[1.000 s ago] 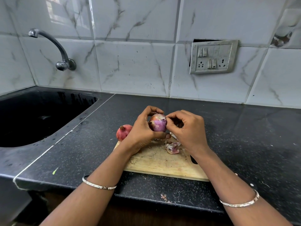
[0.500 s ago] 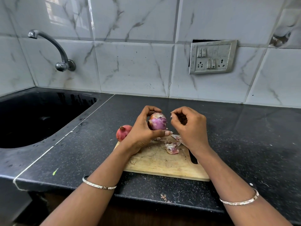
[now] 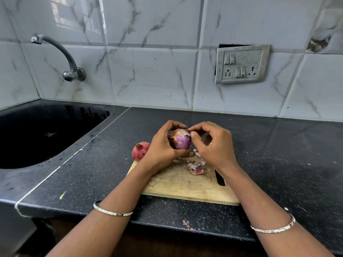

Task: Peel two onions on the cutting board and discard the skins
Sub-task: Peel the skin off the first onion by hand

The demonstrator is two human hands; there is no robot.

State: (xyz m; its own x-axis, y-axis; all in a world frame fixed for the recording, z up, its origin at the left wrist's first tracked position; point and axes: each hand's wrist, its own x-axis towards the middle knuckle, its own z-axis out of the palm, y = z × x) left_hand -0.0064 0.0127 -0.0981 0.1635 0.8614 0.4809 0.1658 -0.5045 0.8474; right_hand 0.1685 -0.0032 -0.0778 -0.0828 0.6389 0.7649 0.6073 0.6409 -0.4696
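Left hand (image 3: pixel 161 151) is gripping part-peeled onion (image 3: pixel 181 140); right hand (image 3: pixel 213 147) is pinching its skin flap (image 3: pixel 184 133) (top edge). Second onion (image 3: pixel 140 151) is sitting left of left hand, peelings (image 3: pixel 195 166) beneath right.

Brightness: soft, even daylight, moderately bright.
Source: a window's reflection shines on the wall tiles (image 3: pixel 61 15) at far left.
Glare: a pale sheen lies on the black table (image 3: pixel 300 151) at right.
Shadows: faint and soft-edged on the cutting board (image 3: pixel 185 188); the sink (image 3: pixel 40 138) basin is nearly black.
Focus: centre sharp, near bottom edge slightly soft.
Distortion: tile lines bow and lean toward both side edges.
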